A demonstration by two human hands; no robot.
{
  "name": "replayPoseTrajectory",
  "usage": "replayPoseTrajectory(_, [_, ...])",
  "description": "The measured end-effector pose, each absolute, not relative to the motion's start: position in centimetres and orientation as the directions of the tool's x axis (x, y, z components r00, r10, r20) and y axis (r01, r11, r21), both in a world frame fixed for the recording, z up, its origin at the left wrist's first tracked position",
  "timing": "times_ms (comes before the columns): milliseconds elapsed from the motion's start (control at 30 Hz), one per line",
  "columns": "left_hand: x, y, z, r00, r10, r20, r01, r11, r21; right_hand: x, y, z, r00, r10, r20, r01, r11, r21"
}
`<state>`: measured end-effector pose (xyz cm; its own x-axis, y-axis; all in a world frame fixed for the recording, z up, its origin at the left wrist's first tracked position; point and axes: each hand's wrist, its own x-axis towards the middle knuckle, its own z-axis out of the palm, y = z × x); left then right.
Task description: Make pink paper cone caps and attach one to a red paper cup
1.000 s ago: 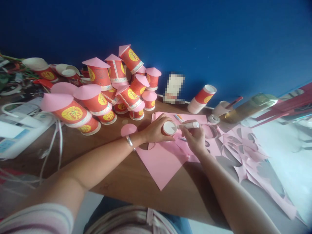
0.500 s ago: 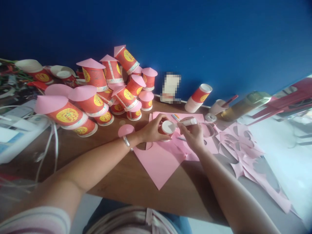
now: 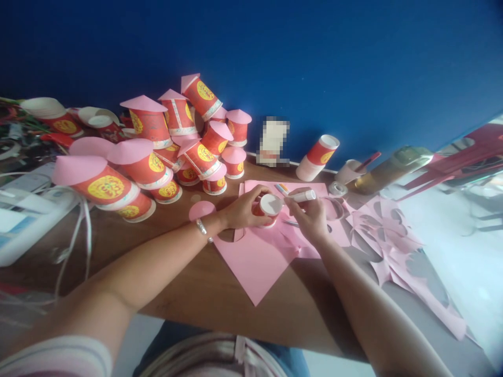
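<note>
My left hand (image 3: 247,208) is wrapped round a red paper cup (image 3: 262,212), whose white round end faces up. My right hand (image 3: 310,214) grips a white pen-like tube (image 3: 305,196). The tube's inner end is close to the cup's edge; whether they touch I cannot tell. Under both hands lie pink paper sheets (image 3: 255,272). Scissors (image 3: 291,222) lie partly hidden beneath my right hand. Beside my left wrist rests a small pink paper cone (image 3: 201,210).
Red cups with pink cone tops (image 3: 204,152) are piled at the left. Behind my hands stands a stack of cups (image 3: 317,157). A roll of tape (image 3: 337,188), a bottle (image 3: 387,170) and pink paper scraps (image 3: 396,262) are on the right. White cables (image 3: 87,230) hang at the left.
The whole view has shifted slightly. The cup and the tube stay in my hands, in nearly the same pose.
</note>
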<state>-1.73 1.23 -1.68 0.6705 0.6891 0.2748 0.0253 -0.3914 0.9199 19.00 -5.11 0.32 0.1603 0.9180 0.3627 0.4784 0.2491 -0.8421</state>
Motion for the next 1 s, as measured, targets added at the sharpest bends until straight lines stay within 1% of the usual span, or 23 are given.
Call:
replayPoseTrajectory(133, [-1.9,1.4,-1.4,0.674,0.668,0.316,0.028,-0.450,0.892,19.2,-5.0,0.2,0.168,0.934,0.316,0.466,0.207,-0.860])
replayPoseTrajectory(233, [-2.0,1.5,-1.2,0.685,0.646,0.339,0.029,-0.488,0.872,19.1,-5.0,0.4,0.196,0.925,0.325,0.430,0.217,-0.876])
replayPoseTrajectory(333, [-2.0,1.5,-1.2,0.692,0.643,0.328,0.023,-0.474,0.880,18.9,-5.2,0.9,0.197,0.920,0.340,0.415,0.236,-0.879])
replayPoseTrajectory(467, [-2.1,1.6,-1.4,0.706,0.624,0.334,-0.026,-0.449,0.893,18.7,-5.3,1.4,0.164,0.927,0.338,0.448,0.235,-0.862])
replayPoseTrajectory(767, [-2.3,2.0,-1.7,0.725,0.621,0.298,-0.005,-0.428,0.904,18.8,-5.0,1.7,0.166,0.953,0.252,0.419,0.163,-0.893])
replayPoseTrajectory(867, [-2.0,1.6,-2.1,0.716,0.646,0.264,0.033,-0.410,0.912,18.7,-5.0,1.8,0.188,0.954,0.233,0.403,0.142,-0.904])
replayPoseTrajectory(1000, [-1.5,1.1,-2.0,0.658,0.724,0.210,0.121,-0.376,0.918,18.5,-5.1,2.0,0.189,0.962,0.198,0.369,0.117,-0.922])
